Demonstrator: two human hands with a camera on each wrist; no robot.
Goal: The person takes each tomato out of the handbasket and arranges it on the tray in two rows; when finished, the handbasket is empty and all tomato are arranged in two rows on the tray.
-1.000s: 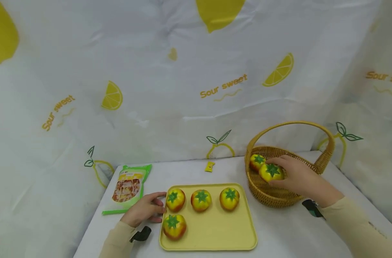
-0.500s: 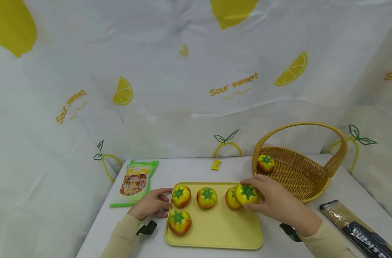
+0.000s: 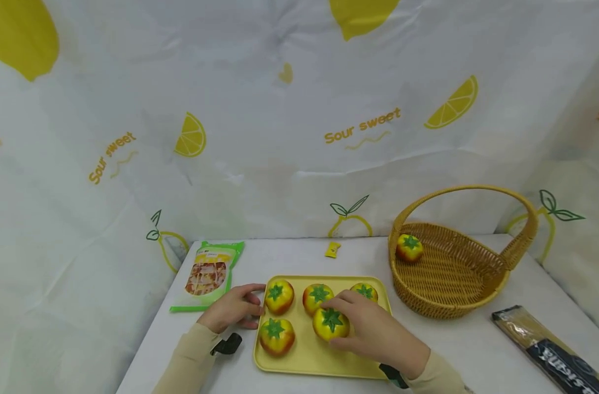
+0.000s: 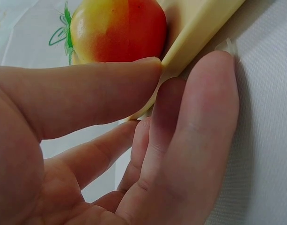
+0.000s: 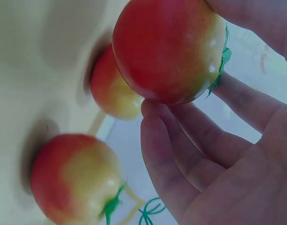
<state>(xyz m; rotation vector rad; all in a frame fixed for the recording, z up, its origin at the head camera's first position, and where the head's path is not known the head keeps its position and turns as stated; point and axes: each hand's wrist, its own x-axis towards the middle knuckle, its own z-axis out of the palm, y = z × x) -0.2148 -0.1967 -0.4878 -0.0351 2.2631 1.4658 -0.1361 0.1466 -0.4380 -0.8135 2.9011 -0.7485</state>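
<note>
My right hand holds a yellow-red tomato with a green star-shaped top, thumb and fingers around its sides. It is over the yellow tray, in front of the middle tomato of the back row. On the tray's left side are a back tomato and a front tomato. A further tomato at the back right is partly covered by my right hand. My left hand grips the tray's left rim with its fingertips.
One tomato lies in the wicker basket with a tall handle, right of the tray. A green-edged food packet is at the left. A small yellow wrapped piece lies behind the tray. A long black-and-gold package lies at the right.
My right hand has lifted a tomato out of the basket and carried it left over the tray. My left hand stays at the tray's rim. The view has shifted slightly right.
</note>
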